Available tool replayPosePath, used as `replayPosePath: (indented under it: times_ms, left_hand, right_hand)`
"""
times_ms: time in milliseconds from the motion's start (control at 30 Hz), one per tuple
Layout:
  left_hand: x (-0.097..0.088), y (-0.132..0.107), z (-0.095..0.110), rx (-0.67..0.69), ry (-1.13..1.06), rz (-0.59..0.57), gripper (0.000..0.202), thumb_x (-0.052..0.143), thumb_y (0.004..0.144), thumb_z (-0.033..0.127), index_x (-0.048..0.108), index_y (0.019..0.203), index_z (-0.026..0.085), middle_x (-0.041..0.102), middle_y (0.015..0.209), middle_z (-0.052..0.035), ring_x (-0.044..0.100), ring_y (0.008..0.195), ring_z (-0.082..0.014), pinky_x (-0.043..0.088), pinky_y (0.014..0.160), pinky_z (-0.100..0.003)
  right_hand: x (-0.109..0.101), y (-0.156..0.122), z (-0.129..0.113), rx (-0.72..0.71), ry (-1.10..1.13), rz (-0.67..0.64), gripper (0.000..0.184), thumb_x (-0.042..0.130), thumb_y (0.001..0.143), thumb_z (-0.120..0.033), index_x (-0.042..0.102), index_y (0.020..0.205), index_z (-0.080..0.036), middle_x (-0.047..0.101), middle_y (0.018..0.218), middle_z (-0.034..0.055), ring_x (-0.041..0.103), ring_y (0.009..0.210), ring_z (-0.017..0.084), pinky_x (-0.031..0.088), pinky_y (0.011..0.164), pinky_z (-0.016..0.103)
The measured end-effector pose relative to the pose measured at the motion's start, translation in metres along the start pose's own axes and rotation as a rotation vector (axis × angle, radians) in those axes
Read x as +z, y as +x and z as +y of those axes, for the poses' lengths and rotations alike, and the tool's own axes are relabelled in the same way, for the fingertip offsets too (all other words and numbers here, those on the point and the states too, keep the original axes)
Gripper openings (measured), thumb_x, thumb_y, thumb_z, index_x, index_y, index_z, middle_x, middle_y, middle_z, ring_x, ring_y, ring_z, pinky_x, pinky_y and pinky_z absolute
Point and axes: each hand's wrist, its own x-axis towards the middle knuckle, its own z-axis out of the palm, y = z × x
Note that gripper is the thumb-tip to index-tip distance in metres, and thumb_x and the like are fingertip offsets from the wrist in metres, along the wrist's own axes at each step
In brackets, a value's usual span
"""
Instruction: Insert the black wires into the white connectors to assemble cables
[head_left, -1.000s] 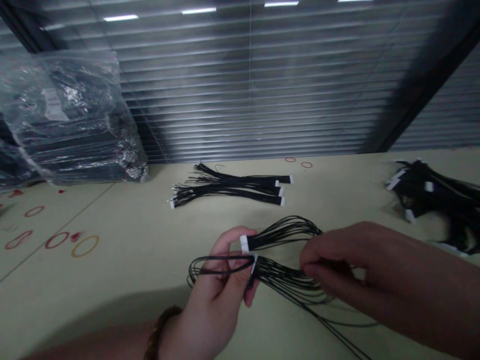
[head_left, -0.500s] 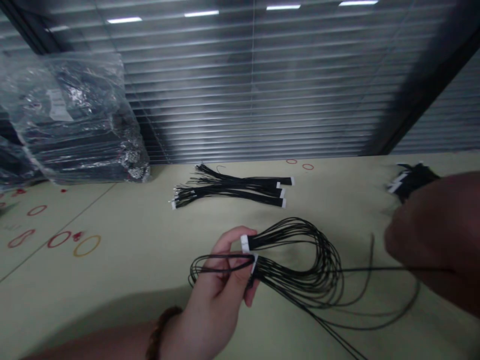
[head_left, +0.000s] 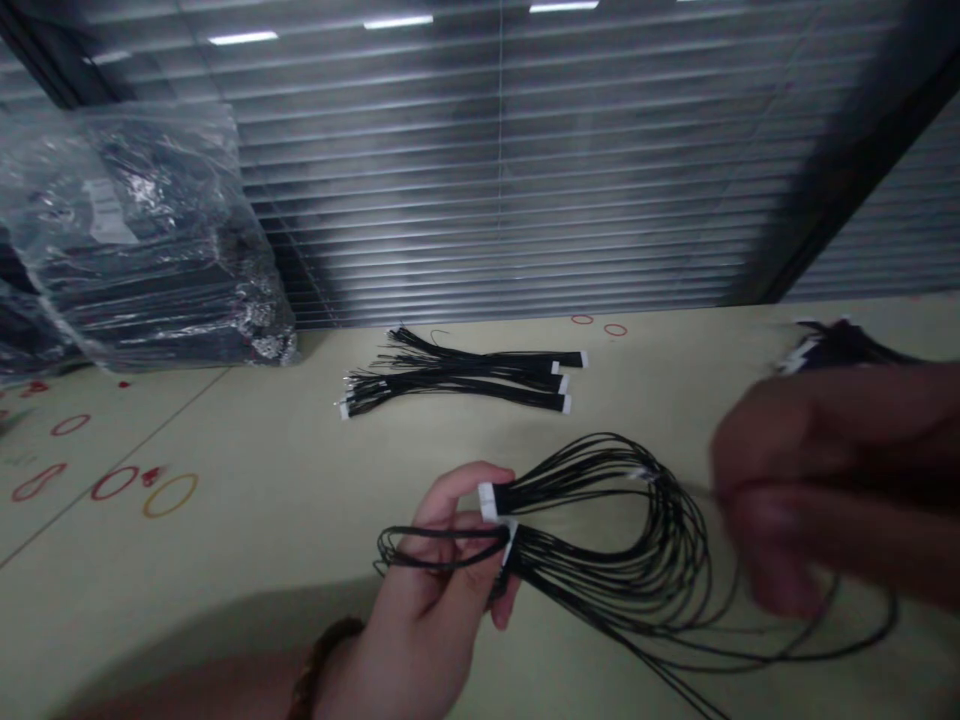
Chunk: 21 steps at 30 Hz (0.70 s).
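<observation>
The left hand point(head_left: 424, 590) clenches white connectors point(head_left: 488, 501) of a looped black wire harness point(head_left: 645, 570); just beside the loops, the blurred right hand point(head_left: 810, 470) has a grip that cannot be made out.

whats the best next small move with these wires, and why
Probably the right hand should pinch the loose black wires and draw them smooth, away from the white connectors gripped in the left hand. They hang in slack, uneven loops, unlike the straight wire bundle lying beyond them.
</observation>
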Motion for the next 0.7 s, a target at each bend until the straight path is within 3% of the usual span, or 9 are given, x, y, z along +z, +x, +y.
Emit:
replayPosePath:
  times_ms: [67, 133, 267, 467, 700]
  left_hand:
    - [0.0, -0.002, 0.001, 0.01, 0.012, -0.012, 0.017, 0.051, 0.093, 0.034, 0.054, 0.11, 0.033, 0.045, 0.061, 0.007, 0.043, 0.052, -0.0051, 0.033, 0.047, -0.012]
    - [0.0, -0.003, 0.002, 0.024, 0.022, -0.024, 0.017, 0.05, 0.093, 0.034, 0.054, 0.11, 0.035, 0.044, 0.063, 0.0069, 0.044, 0.052, -0.0048, 0.034, 0.047, -0.011]
    - [0.001, -0.005, 0.004, 0.016, 0.046, -0.048, 0.017, 0.048, 0.094, 0.032, 0.053, 0.11, 0.036, 0.046, 0.063, 0.007, 0.044, 0.052, -0.0053, 0.035, 0.049, -0.012]
    - [0.001, -0.007, 0.006, 0.014, 0.077, -0.049, 0.018, 0.048, 0.095, 0.027, 0.054, 0.109, 0.035, 0.047, 0.064, 0.0062, 0.045, 0.055, -0.0057, 0.038, 0.051, -0.01]
    - [0.0, -0.011, 0.003, 0.019, -0.025, -0.142, 0.024, 0.047, 0.095, 0.025, 0.056, 0.114, 0.036, 0.053, 0.075, 0.0024, 0.045, 0.059, -0.0073, 0.042, 0.055, -0.013]
  right_hand:
    - [0.006, 0.004, -0.015, 0.021, -0.027, -0.049, 0.018, 0.048, 0.091, -0.031, 0.058, 0.077, -0.025, 0.058, 0.063, -0.0074, 0.054, 0.052, 0.005, 0.039, 0.045, 0.016]
    - [0.017, 0.005, -0.024, -0.008, -0.042, -0.001, 0.016, 0.046, 0.09, -0.027, 0.058, 0.079, -0.026, 0.061, 0.068, -0.0067, 0.056, 0.056, 0.007, 0.04, 0.049, 0.02]
    - [0.033, 0.003, -0.027, -0.111, -0.034, 0.036, 0.021, 0.041, 0.09, -0.019, 0.059, 0.082, -0.024, 0.064, 0.074, -0.0034, 0.058, 0.063, 0.011, 0.04, 0.053, 0.024]
    - [0.03, 0.006, -0.027, -0.093, -0.009, 0.041, 0.021, 0.041, 0.089, -0.017, 0.061, 0.083, -0.023, 0.065, 0.079, -0.0024, 0.059, 0.066, 0.011, 0.041, 0.053, 0.024]
    - [0.033, 0.002, -0.027, -0.024, 0.093, -0.067, 0.022, 0.041, 0.087, -0.013, 0.061, 0.084, -0.023, 0.059, 0.071, -0.0044, 0.054, 0.06, 0.009, 0.039, 0.055, 0.024]
